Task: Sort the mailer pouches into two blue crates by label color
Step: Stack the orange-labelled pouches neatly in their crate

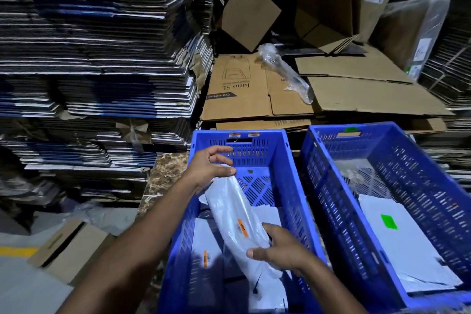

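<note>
2 blue crates sit side by side on a brown speckled stone top [165,173]. The left crate [293,201] and the right crate [433,199] are close together, but it is hard to tell if they touch. Down on the grey floor [20,285] to the left lies a brown cardboard box [68,250]. A yellow line [17,251] is painted on the floor beside it.
</note>
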The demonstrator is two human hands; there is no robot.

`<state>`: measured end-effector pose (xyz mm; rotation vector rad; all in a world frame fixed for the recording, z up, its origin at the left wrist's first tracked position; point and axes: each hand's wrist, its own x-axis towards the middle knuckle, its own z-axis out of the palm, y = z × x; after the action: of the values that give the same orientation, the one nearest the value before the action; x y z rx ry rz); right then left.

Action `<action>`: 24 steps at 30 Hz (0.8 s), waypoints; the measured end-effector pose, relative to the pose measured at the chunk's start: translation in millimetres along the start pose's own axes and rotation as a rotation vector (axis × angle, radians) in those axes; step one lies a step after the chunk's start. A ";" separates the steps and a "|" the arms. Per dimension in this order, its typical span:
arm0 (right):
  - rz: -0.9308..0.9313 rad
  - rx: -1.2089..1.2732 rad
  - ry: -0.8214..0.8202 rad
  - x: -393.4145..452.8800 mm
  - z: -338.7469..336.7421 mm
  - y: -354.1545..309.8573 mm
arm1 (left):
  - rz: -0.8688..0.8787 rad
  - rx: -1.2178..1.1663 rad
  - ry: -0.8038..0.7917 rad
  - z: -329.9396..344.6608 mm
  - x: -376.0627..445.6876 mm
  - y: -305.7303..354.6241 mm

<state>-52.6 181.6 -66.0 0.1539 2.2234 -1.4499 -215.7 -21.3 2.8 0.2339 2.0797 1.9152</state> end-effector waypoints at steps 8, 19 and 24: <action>0.029 0.345 0.012 5.9 -7.6 -6.6 | -0.224 0.124 0.126 -5.6 0.4 -22.2; 0.044 0.410 -0.051 19.5 -9.1 5.9 | -0.008 0.097 0.476 -32.4 8.7 -22.2; 0.079 0.466 0.025 34.1 -10.3 -7.3 | -0.340 0.064 0.088 -24.6 14.9 -31.0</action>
<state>-88.5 182.1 -71.8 0.4081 1.8373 -1.9043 -235.2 -42.7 -28.1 -0.1840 2.0783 1.6846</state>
